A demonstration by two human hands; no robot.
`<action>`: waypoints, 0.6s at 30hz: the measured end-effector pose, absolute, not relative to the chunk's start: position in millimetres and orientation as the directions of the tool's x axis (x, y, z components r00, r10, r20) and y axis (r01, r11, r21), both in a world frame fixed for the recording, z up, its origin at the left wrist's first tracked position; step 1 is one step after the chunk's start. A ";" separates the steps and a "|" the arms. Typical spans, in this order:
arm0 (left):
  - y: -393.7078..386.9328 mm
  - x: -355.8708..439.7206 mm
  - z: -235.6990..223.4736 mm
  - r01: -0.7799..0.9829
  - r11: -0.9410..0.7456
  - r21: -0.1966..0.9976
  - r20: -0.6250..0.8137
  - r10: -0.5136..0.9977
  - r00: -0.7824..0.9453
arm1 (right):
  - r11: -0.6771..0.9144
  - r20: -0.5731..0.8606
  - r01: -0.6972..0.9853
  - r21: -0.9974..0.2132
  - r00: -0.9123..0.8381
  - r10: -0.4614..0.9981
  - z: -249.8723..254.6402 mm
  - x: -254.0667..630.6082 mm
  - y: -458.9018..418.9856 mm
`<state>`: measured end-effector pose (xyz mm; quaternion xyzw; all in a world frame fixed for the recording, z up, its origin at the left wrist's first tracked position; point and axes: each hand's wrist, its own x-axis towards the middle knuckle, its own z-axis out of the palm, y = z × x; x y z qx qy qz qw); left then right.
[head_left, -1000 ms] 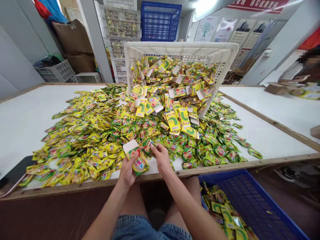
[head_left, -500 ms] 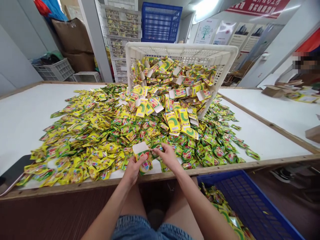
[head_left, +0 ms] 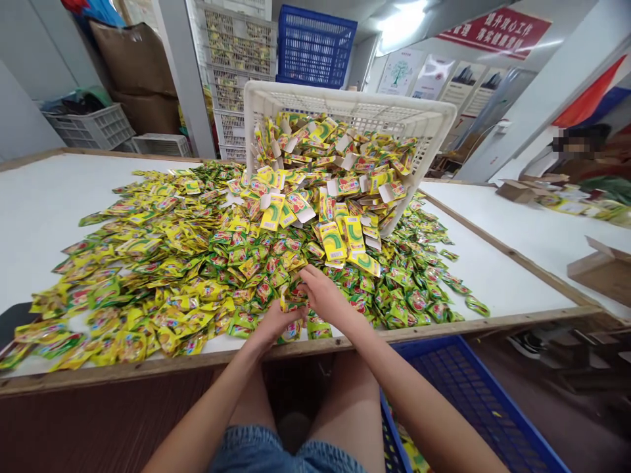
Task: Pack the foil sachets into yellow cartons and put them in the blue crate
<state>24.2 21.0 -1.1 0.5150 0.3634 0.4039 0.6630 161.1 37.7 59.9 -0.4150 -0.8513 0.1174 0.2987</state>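
Far left: dark flat slab, partly out of view, at the near left of the counter. Right of it, a broad heap of foil sachets, yellow mostly, reaching close to the near edge.

Centre: left hand over the near edge, fingers and thumb closed on a small yellow-and-green piece. Carton or sachet, cannot tell; fingers hide most of it. Piece sits just in from the near edge, between the hands. A yellow edge by the left fingertips looks roughly upright; facing and long axis cannot be told.

Right hand close against it, thumb and fingertips bunched at the piece's upper right. Hands together, near touching. Whether the right grips anything, cannot tell.

Step in hand, my judgement: two-handed fingertip work on one piece. Next move seems to call for a firm left pinch and light, exact right fingertips, thin foil or card creasing easily.

Beyond the hands: white basket tipped toward the person, open-flapped cartons spilling onto green sachets. Lower right: blue crate, below the near edge.
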 end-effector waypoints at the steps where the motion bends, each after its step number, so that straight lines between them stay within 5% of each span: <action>1: 21.0 24.3 -2.8 -0.160 0.138 0.977 -0.064 0.914 0.401 | 0.647 0.402 0.652 -0.395 -0.510 0.760 56.4 160.4 38.6; 5: 22.0 25.4 -9.5 -0.161 0.092 0.983 -0.023 0.922 0.387 | 0.674 0.427 0.690 -0.264 -0.544 0.723 44.8 155.5 38.7; 18: 21.1 27.4 -11.6 -0.095 0.039 0.995 -0.004 0.942 0.337 | 0.651 0.595 0.658 -0.380 -0.365 0.716 29.3 153.3 26.1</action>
